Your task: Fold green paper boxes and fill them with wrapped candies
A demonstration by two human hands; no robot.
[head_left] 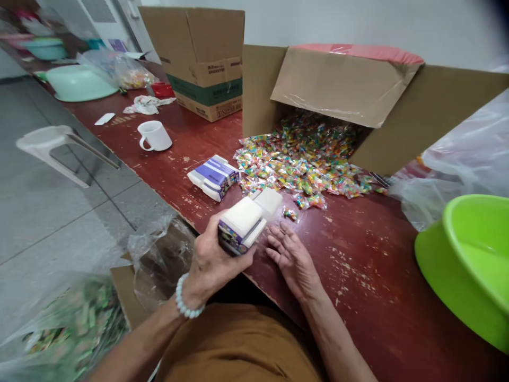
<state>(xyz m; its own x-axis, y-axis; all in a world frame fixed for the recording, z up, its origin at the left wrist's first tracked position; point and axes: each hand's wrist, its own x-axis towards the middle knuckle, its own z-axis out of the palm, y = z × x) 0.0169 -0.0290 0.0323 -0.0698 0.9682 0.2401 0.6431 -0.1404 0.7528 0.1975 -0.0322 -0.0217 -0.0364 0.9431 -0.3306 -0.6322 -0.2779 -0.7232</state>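
Observation:
My left hand (210, 257), with a beaded bracelet at the wrist, grips a small purple and white carton (242, 220) whose pale flaps stick out at the far end. My right hand (292, 257) is just right of the carton, palm partly up, fingers apart and holding nothing. Beyond the carton, another purple and white carton stack (214, 175) lies on the red table (358, 276). Many small clear packets of colourful candy (294, 164) spill from a cardboard box (345, 79) on its side. One loose packet (290, 214) lies near my right fingertips.
A white mug (154, 136), a crumpled cloth (147, 104) and an upright cardboard box (207, 63) stand farther back. A green basin (469, 260) is at the right. Left of the table are a stool (47, 140) and a plastic bag (79, 323).

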